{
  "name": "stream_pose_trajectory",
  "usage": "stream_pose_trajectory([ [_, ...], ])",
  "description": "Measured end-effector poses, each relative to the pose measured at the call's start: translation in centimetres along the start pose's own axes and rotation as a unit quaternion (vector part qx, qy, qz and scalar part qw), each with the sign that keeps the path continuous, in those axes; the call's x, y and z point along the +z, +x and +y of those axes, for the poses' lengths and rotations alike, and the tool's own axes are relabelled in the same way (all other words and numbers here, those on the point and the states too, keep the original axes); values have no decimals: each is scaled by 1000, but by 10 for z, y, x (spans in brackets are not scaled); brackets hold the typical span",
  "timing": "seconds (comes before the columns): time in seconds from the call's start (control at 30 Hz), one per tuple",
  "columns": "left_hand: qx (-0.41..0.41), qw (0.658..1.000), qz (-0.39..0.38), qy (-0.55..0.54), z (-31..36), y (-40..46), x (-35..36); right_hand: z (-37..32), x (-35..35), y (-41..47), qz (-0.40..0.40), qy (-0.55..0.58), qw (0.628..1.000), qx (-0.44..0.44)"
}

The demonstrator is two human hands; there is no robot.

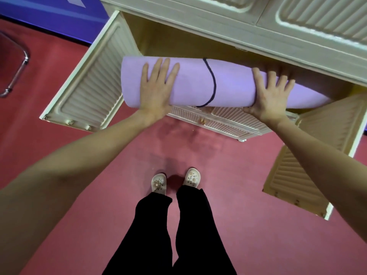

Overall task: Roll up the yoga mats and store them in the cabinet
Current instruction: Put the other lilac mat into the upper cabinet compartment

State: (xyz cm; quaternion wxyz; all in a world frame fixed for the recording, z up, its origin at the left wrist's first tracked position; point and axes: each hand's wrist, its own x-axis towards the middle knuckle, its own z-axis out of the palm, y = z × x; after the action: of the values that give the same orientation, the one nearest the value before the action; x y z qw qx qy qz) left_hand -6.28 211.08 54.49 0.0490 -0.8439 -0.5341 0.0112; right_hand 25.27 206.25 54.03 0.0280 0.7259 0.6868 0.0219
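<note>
A rolled lilac yoga mat (198,82), bound by a dark cord (214,84), lies crosswise at the mouth of the open cream cabinet (218,30). Its right end reaches under the cabinet's upper part into the yellowish compartment. My left hand (156,90) lies on the roll's left half, fingers spread over the top and the thumb hidden beneath. On the right half, my right hand (270,94) grips with fingers over the top and the thumb hooked under the near edge.
The cabinet's left door (89,86) and right door (309,155) swing out towards me on either side. Ribbed drawer fronts (218,122) sit below the mat. I stand on red floor (119,165). A chrome chair frame (17,72) is far left, a blue surface (49,10) behind it.
</note>
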Motion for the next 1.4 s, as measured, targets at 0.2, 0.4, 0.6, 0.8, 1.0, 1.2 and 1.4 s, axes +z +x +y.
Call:
stream_pose_trajectory([
  [0.2,-63,997,32,1,14,34,18,-2,13,14,12,23,999,35],
  [0.4,-52,990,129,-21,12,34,42,5,27,13,62,9,998,28],
  [0.6,-38,990,132,-18,10,31,43,6,27,15,63,2,998,31],
  [0.8,-38,989,140,-2,8,27,42,3,29,17,56,12,998,30],
  [1.0,-43,988,151,2,6,21,38,0,28,19,55,9,998,29],
  [1.2,-64,976,209,21,13,-3,42,-5,19,25,12,4,1000,6],
  [1.4,-61,980,188,8,13,17,48,1,10,32,-11,-3,999,37],
])
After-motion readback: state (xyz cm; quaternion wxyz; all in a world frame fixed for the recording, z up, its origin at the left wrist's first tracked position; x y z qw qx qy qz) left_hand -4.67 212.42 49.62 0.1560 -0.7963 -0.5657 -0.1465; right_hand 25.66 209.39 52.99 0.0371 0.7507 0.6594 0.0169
